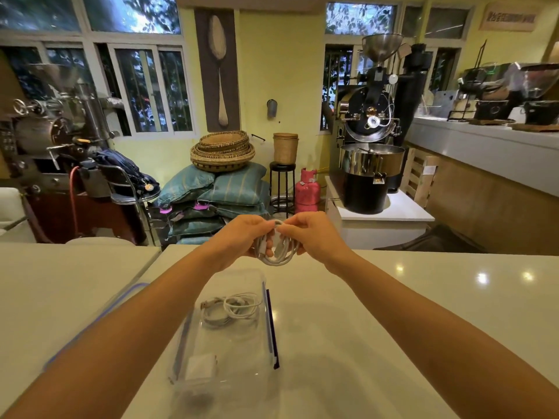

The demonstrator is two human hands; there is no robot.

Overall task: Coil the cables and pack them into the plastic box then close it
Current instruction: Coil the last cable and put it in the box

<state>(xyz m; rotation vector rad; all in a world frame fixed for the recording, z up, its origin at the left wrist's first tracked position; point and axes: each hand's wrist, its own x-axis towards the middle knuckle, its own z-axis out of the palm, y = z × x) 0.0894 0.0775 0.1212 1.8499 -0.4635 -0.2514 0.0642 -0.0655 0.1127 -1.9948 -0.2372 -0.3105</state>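
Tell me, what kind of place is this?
Probably a coffee roastery or café: a big black coffee roaster, stacked sacks and a counter with grinders.

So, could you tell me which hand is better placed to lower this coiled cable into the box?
Probably the right hand: it grips the white cable coil, and its path to the open plastic box looks clear. The left forearm crosses over the box.

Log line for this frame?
stage: coiling | both hands hold white cable coil above table | clear plastic box: open, one coiled cable inside
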